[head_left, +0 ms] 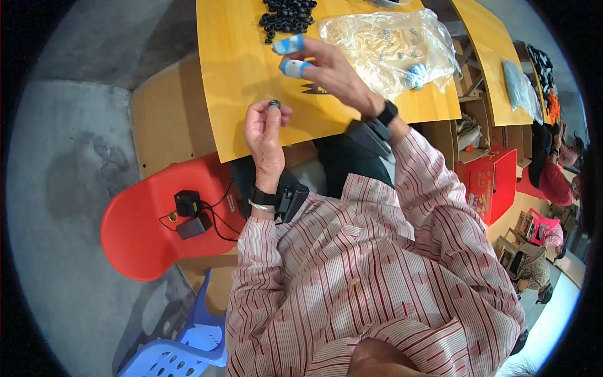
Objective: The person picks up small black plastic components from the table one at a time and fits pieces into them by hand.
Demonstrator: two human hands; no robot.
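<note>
My left hand (264, 135) is closed near the front edge of the yellow table (239, 81), pinching a small dark ring-like piece (274, 103) between thumb and fingertip. Ahead of it, my right hand (333, 69) hovers over the table, its blue-and-white taped thumb and forefinger apart with nothing visible between them. Dark pointed blades, like those of small snips (312, 89), stick out beneath the right hand; whether they lie on the table or touch the palm is hidden. Beyond the right fingertips is a heap of small black rounded parts (287, 17).
A clear plastic bag (383, 47) with small pieces lies at the table's right, a blue-and-white bundle (416, 75) on it. At left, a red seat (141, 220) carries black devices with cables. A red box (487, 182) stands right; people work further off.
</note>
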